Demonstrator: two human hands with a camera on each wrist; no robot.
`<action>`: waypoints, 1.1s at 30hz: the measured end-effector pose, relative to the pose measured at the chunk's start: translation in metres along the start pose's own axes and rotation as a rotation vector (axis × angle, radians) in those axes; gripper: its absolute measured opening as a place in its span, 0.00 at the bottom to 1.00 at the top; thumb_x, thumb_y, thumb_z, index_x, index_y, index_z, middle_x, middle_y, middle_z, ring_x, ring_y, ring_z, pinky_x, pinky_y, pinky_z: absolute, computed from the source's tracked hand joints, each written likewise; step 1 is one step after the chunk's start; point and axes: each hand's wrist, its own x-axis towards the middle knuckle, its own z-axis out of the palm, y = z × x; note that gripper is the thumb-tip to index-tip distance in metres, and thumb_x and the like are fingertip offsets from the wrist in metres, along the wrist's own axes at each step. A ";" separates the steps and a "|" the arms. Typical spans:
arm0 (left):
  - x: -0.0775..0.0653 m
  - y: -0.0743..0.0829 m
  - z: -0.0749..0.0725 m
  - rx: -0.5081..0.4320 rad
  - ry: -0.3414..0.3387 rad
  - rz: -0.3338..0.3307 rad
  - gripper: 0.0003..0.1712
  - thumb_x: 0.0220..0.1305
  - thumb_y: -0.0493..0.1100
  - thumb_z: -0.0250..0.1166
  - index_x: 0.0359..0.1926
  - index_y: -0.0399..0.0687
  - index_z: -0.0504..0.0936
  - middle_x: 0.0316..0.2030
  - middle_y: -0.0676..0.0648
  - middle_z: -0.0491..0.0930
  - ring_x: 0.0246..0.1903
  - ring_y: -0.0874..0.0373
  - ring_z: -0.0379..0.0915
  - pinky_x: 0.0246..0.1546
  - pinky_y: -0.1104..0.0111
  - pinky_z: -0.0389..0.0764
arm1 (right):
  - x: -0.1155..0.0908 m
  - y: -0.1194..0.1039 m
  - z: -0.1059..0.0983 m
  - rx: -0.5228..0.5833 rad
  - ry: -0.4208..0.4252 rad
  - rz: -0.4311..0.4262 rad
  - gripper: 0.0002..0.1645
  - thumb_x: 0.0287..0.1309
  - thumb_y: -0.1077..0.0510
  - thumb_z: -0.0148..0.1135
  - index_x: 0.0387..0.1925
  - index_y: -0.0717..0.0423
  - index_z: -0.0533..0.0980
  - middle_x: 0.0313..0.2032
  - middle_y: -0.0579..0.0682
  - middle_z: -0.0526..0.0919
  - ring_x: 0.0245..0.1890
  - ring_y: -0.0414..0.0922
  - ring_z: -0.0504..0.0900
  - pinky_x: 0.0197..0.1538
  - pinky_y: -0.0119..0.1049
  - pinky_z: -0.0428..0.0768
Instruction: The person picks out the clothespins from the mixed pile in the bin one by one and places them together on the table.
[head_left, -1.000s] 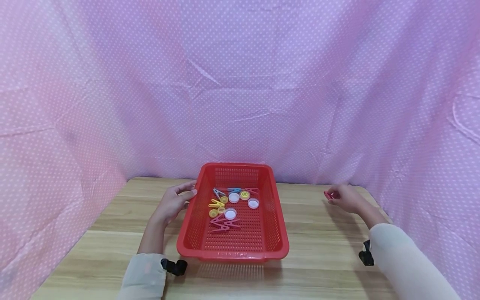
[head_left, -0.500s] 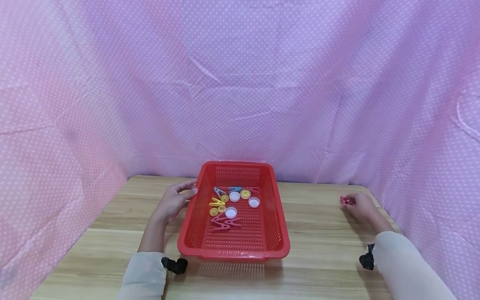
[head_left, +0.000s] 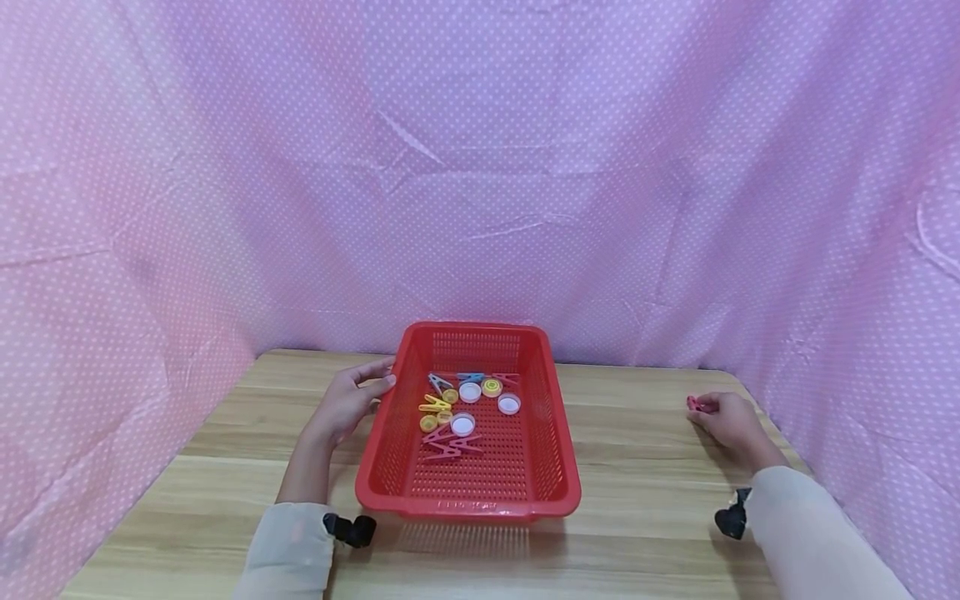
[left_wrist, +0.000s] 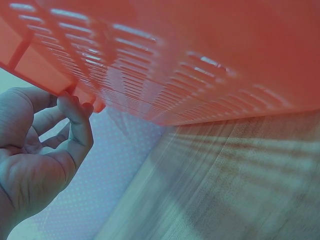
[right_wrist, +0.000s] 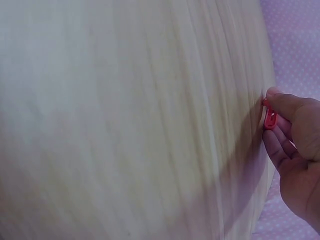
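A red plastic basket (head_left: 551, 467) with slotted walls stands on the table. My left hand (head_left: 343, 407) grips its left rim; in the left wrist view the fingers (left_wrist: 75, 125) curl at the rim's edge. Inside the basket lie several pink clothespins (head_left: 454, 447), a yellow clothespin (head_left: 433, 404), two blue clothespins (head_left: 470, 377), and several white caps (head_left: 462, 426) and yellow caps (head_left: 492, 387). At the table's right side, my right hand (head_left: 733, 421) pinches a pinkish-red clothespin (right_wrist: 270, 117) between thumb and fingers, low over the tabletop. The hand partly hides this clothespin.
The light wooden table (head_left: 630, 500) extends to both sides of the basket. A pink dotted cloth (head_left: 480, 208) hangs behind the table and along its sides. Each wrist carries a small black camera (head_left: 349, 530).
My right hand has moved right and slightly toward me with the clothespin, and has slowed in the last half second. The left hand and the basket stay in place.
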 end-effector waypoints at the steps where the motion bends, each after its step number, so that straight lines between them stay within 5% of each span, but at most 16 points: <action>1: 0.000 0.000 0.000 -0.003 0.002 -0.003 0.28 0.74 0.40 0.63 0.71 0.40 0.72 0.56 0.38 0.74 0.42 0.56 0.83 0.41 0.63 0.88 | 0.000 0.000 -0.001 0.001 -0.007 0.000 0.15 0.62 0.61 0.70 0.42 0.73 0.83 0.35 0.61 0.88 0.36 0.47 0.83 0.40 0.41 0.81; 9: -0.001 0.002 0.001 -0.008 -0.002 -0.008 0.29 0.74 0.40 0.62 0.72 0.40 0.70 0.59 0.35 0.72 0.43 0.57 0.82 0.42 0.63 0.87 | 0.000 -0.005 -0.007 0.002 -0.074 0.032 0.21 0.62 0.59 0.70 0.45 0.77 0.80 0.33 0.60 0.86 0.35 0.48 0.82 0.42 0.45 0.82; 20: -0.001 0.002 0.001 -0.015 0.004 -0.014 0.29 0.74 0.40 0.62 0.72 0.39 0.70 0.58 0.37 0.72 0.43 0.58 0.82 0.42 0.64 0.87 | 0.014 -0.017 -0.018 -0.098 -0.100 -0.096 0.25 0.62 0.61 0.66 0.50 0.82 0.76 0.40 0.73 0.83 0.44 0.66 0.83 0.51 0.63 0.80; 28: -0.001 0.002 0.001 -0.022 0.006 -0.016 0.29 0.74 0.40 0.62 0.73 0.40 0.70 0.59 0.35 0.71 0.42 0.59 0.82 0.42 0.65 0.87 | 0.031 -0.057 -0.021 -0.157 -0.146 -0.182 0.26 0.65 0.58 0.65 0.55 0.77 0.76 0.43 0.73 0.82 0.36 0.60 0.84 0.43 0.60 0.82; 33: -0.001 0.002 0.001 -0.019 0.005 -0.019 0.30 0.74 0.41 0.62 0.73 0.40 0.69 0.60 0.35 0.71 0.43 0.59 0.82 0.42 0.66 0.87 | 0.040 -0.091 -0.018 -0.119 -0.151 -0.238 0.25 0.67 0.58 0.63 0.57 0.75 0.76 0.48 0.76 0.81 0.43 0.66 0.84 0.45 0.60 0.84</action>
